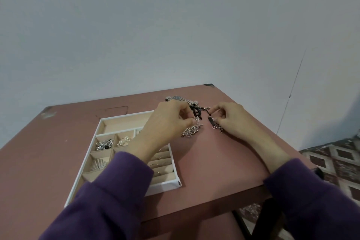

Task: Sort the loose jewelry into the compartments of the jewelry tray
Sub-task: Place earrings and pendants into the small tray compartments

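A white jewelry tray [176,180] with beige compartments lies on the pink table [39,152], partly hidden under my left arm. Some compartments hold silver pieces [104,144], pearl pieces [123,140] and rings [159,159]. To the tray's right lies a tangle of loose jewelry. My left hand [165,122] pinches a sparkling crystal bracelet [191,130] at its upper end. My right hand [231,121] pinches a dark bar bracelet with a chain [213,123]. A black beaded piece [196,111] and a silver watch [180,98] lie just beyond my hands.
The table's far edge meets a pale wall [175,25]. Its right edge [292,148] drops to a patterned floor [335,160]. A dark strap [266,218] hangs below the table's front right corner.
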